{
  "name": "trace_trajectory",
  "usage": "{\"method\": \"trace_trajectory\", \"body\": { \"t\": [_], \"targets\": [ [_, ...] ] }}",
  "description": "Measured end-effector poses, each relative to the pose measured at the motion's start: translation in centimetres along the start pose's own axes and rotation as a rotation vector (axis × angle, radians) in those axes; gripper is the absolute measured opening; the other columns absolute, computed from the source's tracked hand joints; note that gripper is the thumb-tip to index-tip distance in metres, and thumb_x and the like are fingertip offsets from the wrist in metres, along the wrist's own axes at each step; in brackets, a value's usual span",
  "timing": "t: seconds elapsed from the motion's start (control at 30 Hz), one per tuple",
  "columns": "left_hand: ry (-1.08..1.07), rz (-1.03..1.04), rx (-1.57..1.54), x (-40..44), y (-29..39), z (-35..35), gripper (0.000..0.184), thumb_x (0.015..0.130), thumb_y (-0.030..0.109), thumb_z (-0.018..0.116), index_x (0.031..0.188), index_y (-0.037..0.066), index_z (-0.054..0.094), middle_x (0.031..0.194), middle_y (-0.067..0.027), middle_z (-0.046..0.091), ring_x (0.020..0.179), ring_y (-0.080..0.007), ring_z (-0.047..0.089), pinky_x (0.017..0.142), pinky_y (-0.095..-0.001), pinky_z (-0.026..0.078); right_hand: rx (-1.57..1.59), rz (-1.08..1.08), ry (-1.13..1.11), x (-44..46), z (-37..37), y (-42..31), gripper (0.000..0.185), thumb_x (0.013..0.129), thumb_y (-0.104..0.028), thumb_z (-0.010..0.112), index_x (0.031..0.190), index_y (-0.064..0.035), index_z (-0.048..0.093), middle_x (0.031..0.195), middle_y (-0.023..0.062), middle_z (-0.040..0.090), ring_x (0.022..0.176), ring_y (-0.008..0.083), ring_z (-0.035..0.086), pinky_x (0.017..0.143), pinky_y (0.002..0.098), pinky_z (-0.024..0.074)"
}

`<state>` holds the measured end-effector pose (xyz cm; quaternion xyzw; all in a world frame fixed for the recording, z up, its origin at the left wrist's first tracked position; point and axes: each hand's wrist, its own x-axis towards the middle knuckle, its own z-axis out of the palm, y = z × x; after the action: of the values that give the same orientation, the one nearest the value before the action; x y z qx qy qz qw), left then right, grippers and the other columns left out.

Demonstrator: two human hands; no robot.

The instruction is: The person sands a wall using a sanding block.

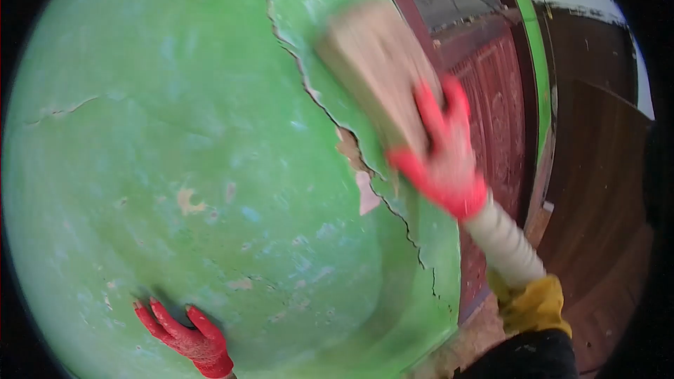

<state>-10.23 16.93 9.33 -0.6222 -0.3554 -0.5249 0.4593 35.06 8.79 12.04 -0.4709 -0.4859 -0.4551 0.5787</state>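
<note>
A wooden block (375,63), blurred by motion, is held at the upper right by my right hand (446,154) in a red glove, its fingers wrapped over the block's side. Block and hand are in front of the right part of a green wall (196,119). A long jagged crack (302,74) runs down the wall to the left of the block, with a bare brown patch (349,147) along it. At the lower left, my left hand (186,337), also red-gloved, rests against the wall with its fingers spread and nothing in them.
Right of the wall stands a dark red carved door (491,112) in a frame with a green edge (537,63). Farther right is a dark brown panel (597,147). Part of the floor (597,330) shows at the lower right.
</note>
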Motion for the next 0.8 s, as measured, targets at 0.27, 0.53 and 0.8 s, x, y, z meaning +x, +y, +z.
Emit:
{"method": "trace_trajectory", "body": {
  "t": [0.27, 0.53, 0.8],
  "targets": [
    [0.017, 0.016, 0.037, 0.0, -0.1, -0.1, 0.058, 0.098, 0.022, 0.055, 0.147, -0.003, 0.038, 0.155, -0.0280, 0.028, 0.141, -0.0435, 0.033, 0.112, -0.0536, 0.031, -0.009, 0.118, -0.018, -10.1, -0.9, 1.4, 0.097, 0.054, -0.036, 0.087, 0.139, -0.0076, 0.049, 0.133, 0.0327, 0.039, 0.119, 0.0522, 0.044, 0.098, 0.0588, 0.0412],
    [0.008, 0.042, 0.023, 0.5, 0.2, -0.2, 0.055, 0.099, 0.021, 0.053, 0.147, -0.002, 0.039, 0.154, -0.0260, 0.031, 0.141, -0.0415, 0.034, 0.113, -0.0516, 0.030, -0.058, 0.262, -0.173, -20.0, -2.2, 1.6, 0.100, 0.052, -0.039, 0.090, 0.138, -0.0071, 0.049, 0.144, 0.0390, 0.027, 0.130, 0.0568, 0.035, 0.104, 0.0618, 0.0362],
    [0.067, 0.031, 0.092, 0.0, -0.9, -0.3, 0.055, 0.098, 0.019, 0.054, 0.147, -0.001, 0.039, 0.155, -0.0265, 0.030, 0.141, -0.0425, 0.033, 0.113, -0.0513, 0.030, 0.033, 0.217, -0.091, -16.8, -1.3, 0.6, 0.108, 0.057, -0.040, 0.088, 0.151, -0.0194, 0.038, 0.149, 0.0339, 0.025, 0.133, 0.0529, 0.034, 0.105, 0.0602, 0.0361]
  ]
}}
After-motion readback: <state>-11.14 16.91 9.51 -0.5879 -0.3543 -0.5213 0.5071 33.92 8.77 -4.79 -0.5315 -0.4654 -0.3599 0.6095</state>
